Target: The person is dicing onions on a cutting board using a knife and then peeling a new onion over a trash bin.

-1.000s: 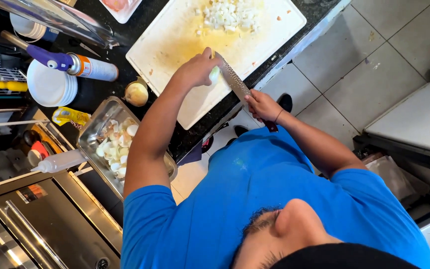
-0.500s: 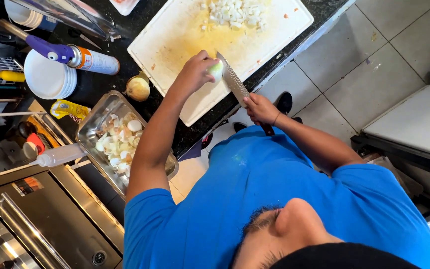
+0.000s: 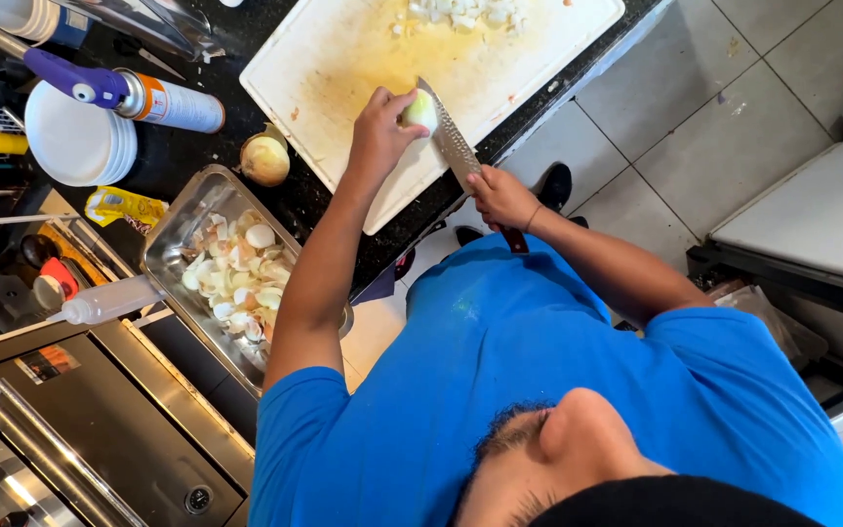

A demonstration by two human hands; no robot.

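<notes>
Shirt [image 3: 539, 371] fabric, bright blue, filled the nearest part of the view, and both bare arms reached away from it to the dark worktop [image 3: 197, 146].

The right hand [image 3: 501, 195] had its grip closed round the dark handle of a knife [image 3: 453, 146]. The dimpled blade ran up and away from it, with the tip against the peeled onion [image 3: 421, 109]. The left hand [image 3: 378, 132] had its grip curled over that onion, fingers bent on top, and pinned it to the near edge of the white cutting board [image 3: 343, 59].

The step in hand looked like slicing: the blade was set at the onion's side and the onion was steadied for a cut. By my judgement, the next stroke called for the left fingertips to be tucked back from the edge, a firm hold so the round piece could not roll, and a clean downward push onto the board.

Beside the left forearm, a metal tray [image 3: 163, 249] held a heap of pale peels [image 3: 236, 278]. An unpeeled onion [image 3: 265, 158] sat on the worktop between the tray and the board. A clear squeeze bottle [image 3: 109, 301] lay just left of the tray.

Further off, chopped onion [image 3: 465, 12] was piled at the far end of the board. To the left were a spray can [image 3: 163, 98] lying on its side and a stack of white plates [image 3: 75, 146].
</notes>
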